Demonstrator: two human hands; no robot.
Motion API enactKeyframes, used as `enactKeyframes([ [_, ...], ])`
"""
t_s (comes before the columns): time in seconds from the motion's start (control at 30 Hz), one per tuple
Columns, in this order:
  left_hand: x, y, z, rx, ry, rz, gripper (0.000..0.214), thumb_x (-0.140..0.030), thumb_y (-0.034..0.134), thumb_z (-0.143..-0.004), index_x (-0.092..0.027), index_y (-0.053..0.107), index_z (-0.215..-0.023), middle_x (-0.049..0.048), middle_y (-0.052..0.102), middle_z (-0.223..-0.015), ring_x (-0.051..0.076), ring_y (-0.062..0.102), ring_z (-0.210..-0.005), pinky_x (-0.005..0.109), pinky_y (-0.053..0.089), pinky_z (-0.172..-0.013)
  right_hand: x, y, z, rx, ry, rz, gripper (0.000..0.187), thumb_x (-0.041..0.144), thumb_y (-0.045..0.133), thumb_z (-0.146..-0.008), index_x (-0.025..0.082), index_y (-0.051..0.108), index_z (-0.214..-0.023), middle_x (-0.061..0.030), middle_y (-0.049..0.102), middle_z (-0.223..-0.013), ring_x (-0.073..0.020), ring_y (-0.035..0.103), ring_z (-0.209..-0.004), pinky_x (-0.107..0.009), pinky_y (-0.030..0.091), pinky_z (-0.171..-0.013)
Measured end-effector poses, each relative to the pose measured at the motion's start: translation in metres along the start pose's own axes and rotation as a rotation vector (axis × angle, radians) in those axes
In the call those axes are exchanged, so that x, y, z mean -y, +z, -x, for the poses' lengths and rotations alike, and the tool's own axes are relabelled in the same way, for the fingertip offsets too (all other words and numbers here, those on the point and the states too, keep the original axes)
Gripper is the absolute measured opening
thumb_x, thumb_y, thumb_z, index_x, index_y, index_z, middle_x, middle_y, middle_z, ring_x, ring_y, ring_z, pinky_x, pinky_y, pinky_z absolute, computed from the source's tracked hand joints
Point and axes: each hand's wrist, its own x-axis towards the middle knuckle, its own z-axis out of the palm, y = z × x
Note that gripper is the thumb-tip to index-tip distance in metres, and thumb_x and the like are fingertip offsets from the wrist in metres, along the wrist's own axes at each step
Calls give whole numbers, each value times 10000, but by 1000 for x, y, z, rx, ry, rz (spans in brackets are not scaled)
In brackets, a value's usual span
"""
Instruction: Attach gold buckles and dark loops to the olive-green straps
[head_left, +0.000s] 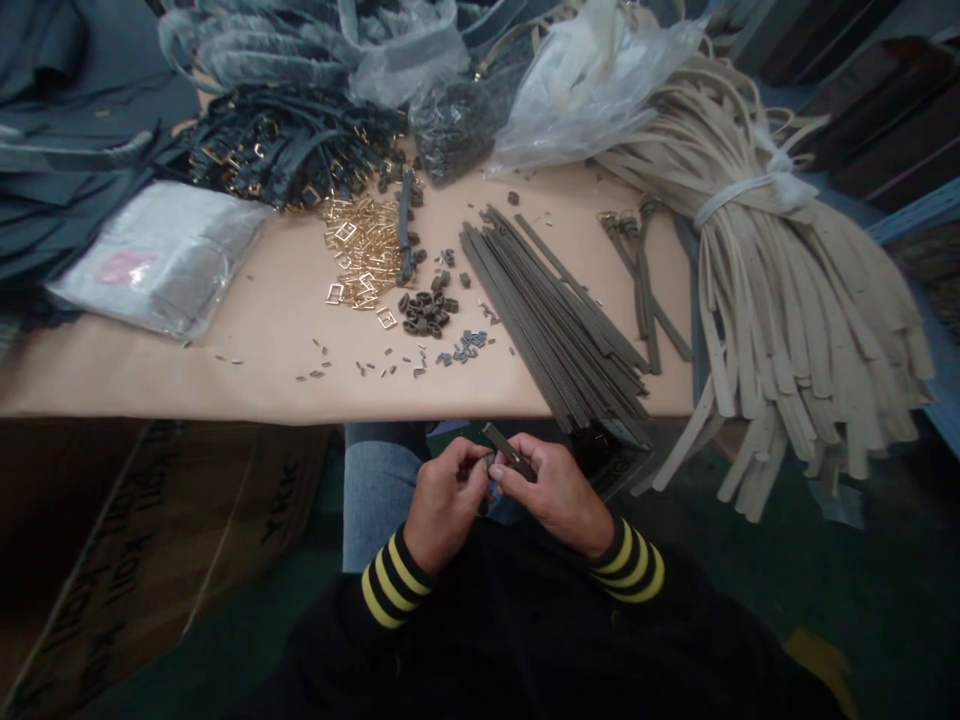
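Both hands are together in my lap, below the table's front edge. My right hand [559, 495] is closed on a short olive-grey strap [508, 450] whose end sticks up to the left. My left hand [444, 505] pinches something small against that strap's end; I cannot make out what it is. On the table above lie a stack of the same olive straps [555, 320], a heap of gold buckles [360, 255], a cluster of small dark loops [426, 312] and scattered small metal pieces [390, 368].
A tan table [270, 330] carries a bundle of beige straps [787, 290] tied with white at the right, black buckled straps [285, 150] at the back, clear plastic bags [585, 80] and a flat wrapped packet [161, 255]. A cardboard box [142, 560] sits at lower left.
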Motion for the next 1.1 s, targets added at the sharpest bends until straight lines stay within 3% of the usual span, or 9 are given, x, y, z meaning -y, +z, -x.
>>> enactKeyframes([
  [0.1, 4, 3, -3, 55, -190, 316, 142, -262, 535, -690, -134, 478, -664, -38, 512, -550, 61, 477, -418, 181, 398, -423, -1, 2, 1, -68, -121, 222, 41, 202, 486, -719, 169, 489, -694, 3, 534, -568, -111, 484, -509, -216, 363, -504],
  [0.23, 12, 3, -6, 67, -219, 507, 194, -293, 577, -667, -122, 487, -673, -51, 492, -502, 40, 431, -379, 165, 339, -397, -6, 1, 0, -37, -259, 284, 37, 193, 466, -739, 171, 494, -731, -9, 543, -595, -120, 494, -536, -227, 376, -543],
  [0.4, 18, -3, -7, 40, -229, 589, 226, -314, 614, -658, -129, 504, -728, -42, 524, -535, 44, 444, -389, 174, 337, -404, -7, -10, 1, 40, -101, 80, 165, 307, 367, -835, 167, 447, -867, 3, 537, -658, -114, 513, -595, -218, 386, -565],
  [0.5, 18, -5, -8, 51, -243, 609, 223, -309, 618, -660, -127, 511, -732, -36, 530, -545, 47, 449, -390, 177, 335, -400, -4, -16, 4, 33, -57, 110, 201, 285, 307, -857, 175, 441, -755, 37, 464, -550, -98, 467, -521, -216, 365, -551],
  [0.6, 17, -5, -8, 46, -241, 622, 218, -306, 616, -661, -129, 513, -733, -39, 527, -543, 45, 448, -391, 173, 336, -402, -2, -19, 7, 92, -43, 139, 196, 262, 357, -832, 172, 465, -696, 48, 432, -496, -91, 431, -469, -206, 341, -504],
  [0.7, 16, -4, -8, 50, -215, 552, 202, -306, 593, -677, -130, 520, -745, -37, 525, -552, 45, 447, -391, 172, 340, -403, -1, -21, 7, 97, -34, 196, 203, 246, 378, -816, 164, 502, -679, 40, 437, -501, -92, 423, -467, -205, 321, -483],
  [0.83, 16, -4, -5, 72, -123, 253, 164, -271, 518, -732, -124, 556, -794, -21, 526, -572, 56, 454, -406, 185, 366, -419, -2, -25, 4, 169, -86, 275, 201, 218, 405, -796, 162, 502, -629, 39, 426, -514, -91, 411, -489, -205, 299, -489],
  [1.0, 14, -2, 5, -10, 214, -181, 227, -194, 399, -792, -145, 583, -915, 14, 540, -613, 90, 467, -482, 224, 418, -520, -3, -24, 2, 176, -43, 240, 203, 218, 389, -799, 168, 463, -617, 45, 406, -502, -90, 394, -479, -203, 295, -483],
  [1.1, 12, -1, 8, -32, 296, -246, 256, -206, 379, -807, -142, 573, -960, 36, 551, -657, 116, 498, -561, 251, 435, -597, -4, -19, 3, 159, -22, 175, 216, 236, 359, -818, 172, 441, -629, 44, 404, -499, -93, 398, -476, -206, 309, -493],
])
